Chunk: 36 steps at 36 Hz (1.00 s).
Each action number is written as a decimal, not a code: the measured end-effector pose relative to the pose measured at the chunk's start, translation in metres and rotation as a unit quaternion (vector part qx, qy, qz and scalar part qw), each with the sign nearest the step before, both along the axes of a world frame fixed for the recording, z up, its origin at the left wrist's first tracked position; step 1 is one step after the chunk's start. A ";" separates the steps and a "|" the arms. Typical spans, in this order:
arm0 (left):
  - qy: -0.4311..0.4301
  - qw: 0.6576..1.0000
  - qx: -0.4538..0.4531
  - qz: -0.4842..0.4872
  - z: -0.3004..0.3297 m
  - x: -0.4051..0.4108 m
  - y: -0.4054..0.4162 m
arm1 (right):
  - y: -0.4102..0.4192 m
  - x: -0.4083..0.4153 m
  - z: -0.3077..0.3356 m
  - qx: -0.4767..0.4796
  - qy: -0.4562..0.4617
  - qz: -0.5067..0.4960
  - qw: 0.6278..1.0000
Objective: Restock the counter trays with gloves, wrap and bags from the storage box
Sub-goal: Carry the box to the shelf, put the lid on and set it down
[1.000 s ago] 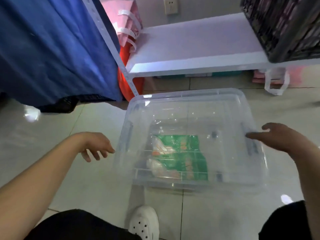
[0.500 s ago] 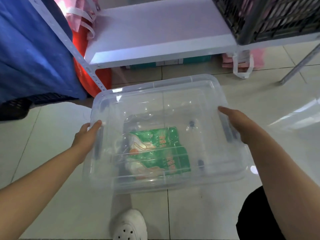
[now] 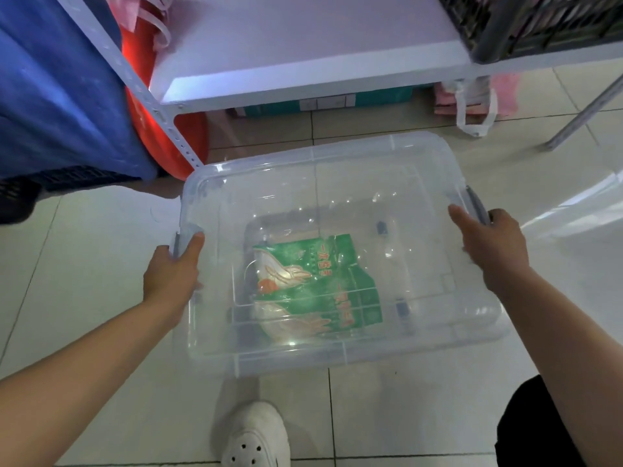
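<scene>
A clear plastic storage box [image 3: 438, 183] with its lid on sits on the tiled floor in front of me. Through the lid I see a green packet of disposable gloves [image 3: 323, 284] lying on the bottom. My left hand [image 3: 172, 271] grips the grey latch handle on the box's left side, thumb on top of the lid. My right hand [image 3: 492, 244] grips the grey latch handle on the right side, fingers curled over its edge.
A white shelf [image 3: 303, 62] stands just beyond the box, with a black crate [image 3: 539, 21] on its right end. Blue fabric [image 3: 57, 89] and a red bucket [image 3: 182, 129] stand at the left. A pink bag [image 3: 478, 99] lies under the shelf. My white shoe [image 3: 256, 436] is below the box.
Both hands have moved in from beside the box and closed on its side handles. The view has shifted closer over the box.
</scene>
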<state>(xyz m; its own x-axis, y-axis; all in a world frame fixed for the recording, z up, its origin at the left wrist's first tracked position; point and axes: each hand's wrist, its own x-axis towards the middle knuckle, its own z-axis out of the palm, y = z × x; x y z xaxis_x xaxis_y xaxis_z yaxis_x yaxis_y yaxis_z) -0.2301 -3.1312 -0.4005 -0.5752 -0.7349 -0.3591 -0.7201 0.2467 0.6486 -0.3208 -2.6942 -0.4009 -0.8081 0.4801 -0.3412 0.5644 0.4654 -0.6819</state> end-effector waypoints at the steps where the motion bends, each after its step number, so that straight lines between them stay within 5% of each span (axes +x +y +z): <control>1: 0.015 1.000 -0.010 -0.012 0.000 -0.005 0.000 | 0.001 -0.003 0.001 -0.012 0.013 -0.007 1.000; 9: 0.021 0.993 -0.075 -0.090 0.011 -0.067 -0.003 | 0.008 -0.026 0.008 -0.144 0.039 -0.027 0.988; 14: 0.002 0.956 -0.249 -0.155 0.012 -0.078 -0.001 | -0.003 -0.028 0.009 0.003 0.071 -0.021 0.997; 21: -0.018 0.952 -0.258 -0.162 0.013 -0.077 -0.001 | -0.001 -0.027 0.014 0.002 0.079 -0.004 0.997; 26: -0.022 0.954 -0.235 -0.185 0.016 -0.079 0.002 | -0.002 -0.023 0.025 -0.001 0.052 0.045 0.998; 30: -0.026 0.951 -0.207 -0.226 0.021 -0.078 0.002 | -0.012 -0.015 0.041 0.111 0.050 0.122 0.985; 36: -0.021 0.987 0.026 -0.157 0.036 -0.091 -0.006 | -0.001 -0.013 0.053 0.109 0.061 0.111 0.986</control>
